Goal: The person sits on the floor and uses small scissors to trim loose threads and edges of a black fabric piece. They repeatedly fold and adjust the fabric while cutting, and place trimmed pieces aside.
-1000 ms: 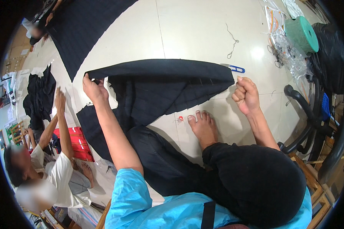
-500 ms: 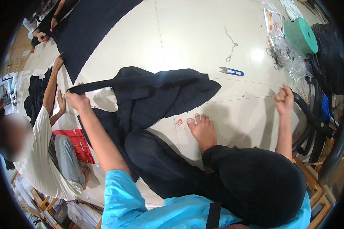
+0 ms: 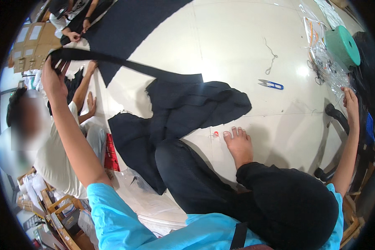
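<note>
Black, lies as rumpled cloth (image 3: 181,108) on the pale floor (image 3: 233,37), with a long strip (image 3: 131,65) reaching from its upper edge to the left hand (image 3: 56,81), clamped there in the fingers. Too small to judge: grip of the right hand (image 3: 351,103), raised at far right near dark curved tubing (image 3: 337,115). Near the cloth: blue-handled snips (image 3: 272,85).
</note>
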